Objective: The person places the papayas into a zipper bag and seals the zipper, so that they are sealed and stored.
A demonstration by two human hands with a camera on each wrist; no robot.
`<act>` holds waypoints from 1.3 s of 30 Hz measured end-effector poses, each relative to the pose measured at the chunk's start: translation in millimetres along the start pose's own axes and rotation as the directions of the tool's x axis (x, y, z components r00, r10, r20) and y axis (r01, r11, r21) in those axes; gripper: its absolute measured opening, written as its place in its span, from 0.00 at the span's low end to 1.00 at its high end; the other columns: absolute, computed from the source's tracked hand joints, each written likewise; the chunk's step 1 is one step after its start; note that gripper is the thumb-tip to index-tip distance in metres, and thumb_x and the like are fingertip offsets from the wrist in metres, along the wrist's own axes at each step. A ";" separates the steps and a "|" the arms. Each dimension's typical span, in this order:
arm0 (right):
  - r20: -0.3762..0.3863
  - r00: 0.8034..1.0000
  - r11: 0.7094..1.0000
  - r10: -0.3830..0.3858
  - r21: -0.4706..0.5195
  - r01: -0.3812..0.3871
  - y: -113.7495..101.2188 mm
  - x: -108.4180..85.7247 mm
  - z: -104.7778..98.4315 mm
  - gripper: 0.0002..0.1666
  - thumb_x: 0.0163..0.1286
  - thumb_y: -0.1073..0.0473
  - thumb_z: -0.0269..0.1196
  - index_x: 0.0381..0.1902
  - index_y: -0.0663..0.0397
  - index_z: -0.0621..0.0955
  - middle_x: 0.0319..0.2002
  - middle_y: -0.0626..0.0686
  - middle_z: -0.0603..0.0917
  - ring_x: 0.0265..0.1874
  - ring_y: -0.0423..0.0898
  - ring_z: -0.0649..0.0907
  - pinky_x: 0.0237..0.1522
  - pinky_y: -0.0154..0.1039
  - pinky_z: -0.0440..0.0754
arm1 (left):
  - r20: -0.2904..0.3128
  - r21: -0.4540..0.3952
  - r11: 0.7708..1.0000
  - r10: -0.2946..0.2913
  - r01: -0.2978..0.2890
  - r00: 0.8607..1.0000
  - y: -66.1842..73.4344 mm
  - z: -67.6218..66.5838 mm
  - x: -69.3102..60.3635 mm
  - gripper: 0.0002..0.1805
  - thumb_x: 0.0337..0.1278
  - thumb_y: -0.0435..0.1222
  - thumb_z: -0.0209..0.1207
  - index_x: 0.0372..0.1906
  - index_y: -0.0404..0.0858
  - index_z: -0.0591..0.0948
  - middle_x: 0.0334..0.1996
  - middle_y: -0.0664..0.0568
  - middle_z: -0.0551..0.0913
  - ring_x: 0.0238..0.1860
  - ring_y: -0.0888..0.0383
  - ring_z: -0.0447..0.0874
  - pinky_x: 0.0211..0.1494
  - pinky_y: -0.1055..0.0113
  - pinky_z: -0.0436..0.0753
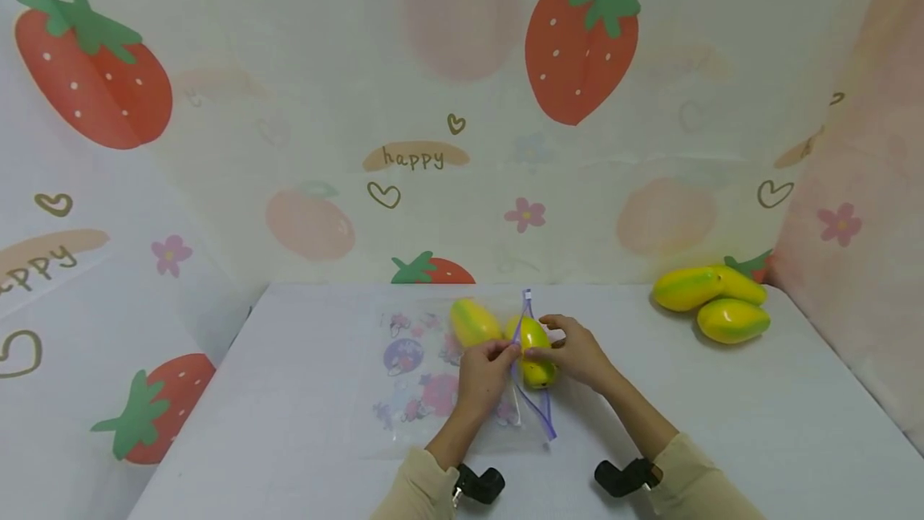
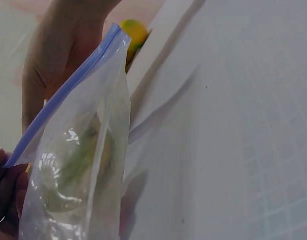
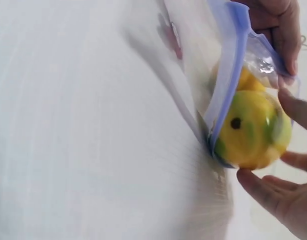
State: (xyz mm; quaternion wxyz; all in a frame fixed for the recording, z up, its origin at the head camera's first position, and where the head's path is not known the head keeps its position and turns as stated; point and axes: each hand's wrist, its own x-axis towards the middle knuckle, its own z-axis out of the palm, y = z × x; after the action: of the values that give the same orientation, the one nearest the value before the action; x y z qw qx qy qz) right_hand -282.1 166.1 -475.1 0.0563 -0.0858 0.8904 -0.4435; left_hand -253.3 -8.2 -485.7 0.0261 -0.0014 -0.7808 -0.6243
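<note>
A clear printed bag (image 1: 404, 416) with a purple zip edge lies on the table, its mouth towards the right. One yellow-green mango (image 1: 474, 322) is inside it. My left hand (image 1: 482, 379) pinches the upper edge of the mouth, also seen in the right wrist view. At the mouth, my right hand (image 1: 581, 353) grips a second mango (image 1: 537, 374), thumb and fingers spread around it; in the right wrist view this mango (image 3: 253, 130) sits partly within the purple edges (image 3: 232, 75). Through the plastic, the left wrist view shows a blurred mango (image 2: 83, 165).
Several more yellow-green mangoes (image 1: 733, 321) lie together at the table's back right corner. The white table (image 1: 303, 392) meets a strawberry-printed backdrop (image 1: 577, 207) behind and at both sides.
</note>
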 end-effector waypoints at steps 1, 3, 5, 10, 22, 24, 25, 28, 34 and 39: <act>0.028 1.000 1.000 0.004 0.028 -0.005 -0.3 -0.6 -0.6 0.44 0.56 0.50 0.73 0.67 0.57 0.69 0.66 0.67 0.69 0.55 0.65 0.80 0.50 0.51 0.83 | -0.001 -0.002 1.000 -0.001 0.001 1.000 0.3 -0.5 0.0 0.15 0.63 0.44 0.60 0.40 0.37 0.87 0.36 0.50 0.87 0.35 0.62 0.77 0.42 0.72 0.77; 0.098 0.995 0.997 -0.010 0.079 0.002 0.0 -2.2 -2.3 0.48 0.54 0.56 0.74 0.70 0.57 0.65 0.69 0.68 0.62 0.59 0.67 0.76 0.54 0.53 0.81 | -0.001 -0.001 1.000 0.004 -0.004 1.000 0.7 -1.6 -0.2 0.15 0.64 0.44 0.60 0.40 0.36 0.87 0.36 0.50 0.87 0.36 0.61 0.77 0.43 0.72 0.77; 0.163 0.986 0.994 -0.035 0.110 0.017 1.1 -3.8 -3.7 0.52 0.53 0.62 0.75 0.72 0.57 0.61 0.71 0.69 0.57 0.61 0.69 0.74 0.57 0.54 0.79 | -0.004 0.003 1.000 0.008 -0.008 1.000 1.4 -2.4 -0.6 0.15 0.64 0.43 0.59 0.41 0.36 0.87 0.37 0.49 0.88 0.36 0.61 0.77 0.44 0.72 0.77; 0.205 0.972 0.990 -0.112 0.106 0.092 5.2 -5.2 -4.2 0.55 0.52 0.68 0.73 0.74 0.57 0.57 0.72 0.69 0.57 0.62 0.69 0.72 0.60 0.56 0.75 | -0.008 -0.001 1.000 0.014 -0.014 1.000 2.9 -2.8 -1.1 0.14 0.64 0.43 0.60 0.39 0.36 0.87 0.36 0.49 0.88 0.35 0.61 0.77 0.43 0.72 0.77; 0.083 0.978 0.970 -0.194 0.164 0.178 11.7 3.7 7.5 0.46 0.53 0.66 0.73 0.68 0.62 0.65 0.68 0.68 0.68 0.61 0.68 0.76 0.59 0.54 0.77 | 0.013 -0.019 0.999 0.047 -0.047 0.999 -0.2 -1.5 0.0 0.13 0.63 0.41 0.60 0.38 0.33 0.87 0.34 0.46 0.88 0.33 0.63 0.76 0.39 0.73 0.76; 0.048 0.984 0.975 -0.174 0.146 0.165 10.0 5.7 8.8 0.44 0.53 0.64 0.74 0.67 0.62 0.68 0.65 0.68 0.72 0.58 0.66 0.78 0.55 0.52 0.80 | 0.016 -0.028 0.998 0.053 -0.053 0.998 0.1 -1.1 0.6 0.13 0.63 0.40 0.60 0.38 0.33 0.87 0.34 0.46 0.88 0.33 0.63 0.76 0.39 0.73 0.76; 0.030 0.987 0.979 -0.159 0.131 0.154 9.4 6.7 9.6 0.43 0.53 0.63 0.74 0.66 0.62 0.69 0.62 0.67 0.74 0.55 0.64 0.80 0.53 0.50 0.82 | 0.017 -0.030 0.998 0.056 -0.055 0.998 0.0 -0.8 0.7 0.13 0.63 0.40 0.60 0.38 0.33 0.87 0.34 0.46 0.88 0.33 0.64 0.76 0.38 0.73 0.76; -0.014 0.991 0.989 -0.134 0.067 0.134 8.2 9.1 11.6 0.41 0.51 0.60 0.76 0.62 0.62 0.72 0.51 0.64 0.81 0.45 0.55 0.84 0.44 0.41 0.83 | 0.015 -0.025 0.997 0.068 -0.067 0.998 0.4 -0.2 0.5 0.12 0.63 0.39 0.60 0.37 0.32 0.87 0.34 0.45 0.88 0.32 0.64 0.76 0.37 0.73 0.76; -0.046 0.991 0.992 -0.125 0.024 0.127 8.0 11.8 13.5 0.36 0.50 0.59 0.76 0.56 0.62 0.76 0.36 0.57 0.84 0.32 0.43 0.80 0.33 0.32 0.77 | 0.011 -0.024 0.997 0.070 -0.069 0.998 0.8 0.5 -0.4 0.12 0.62 0.37 0.61 0.37 0.31 0.87 0.33 0.44 0.88 0.31 0.65 0.76 0.35 0.74 0.75; -0.047 0.988 0.987 -0.148 0.061 0.151 8.1 13.9 15.0 0.29 0.55 0.63 0.73 0.54 0.64 0.78 0.38 0.59 0.86 0.37 0.49 0.84 0.40 0.38 0.82 | 0.004 -0.027 0.997 0.073 -0.073 0.997 0.1 1.0 0.1 0.12 0.61 0.37 0.62 0.36 0.29 0.86 0.32 0.42 0.87 0.30 0.65 0.75 0.34 0.75 0.74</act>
State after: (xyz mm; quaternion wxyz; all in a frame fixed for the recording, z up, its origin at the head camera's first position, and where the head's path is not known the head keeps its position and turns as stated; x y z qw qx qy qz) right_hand -293.9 156.4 -490.9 0.0066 -0.1411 0.8676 -0.4767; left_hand -253.4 -7.3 -485.8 0.0469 -0.0319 -0.7718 -0.6334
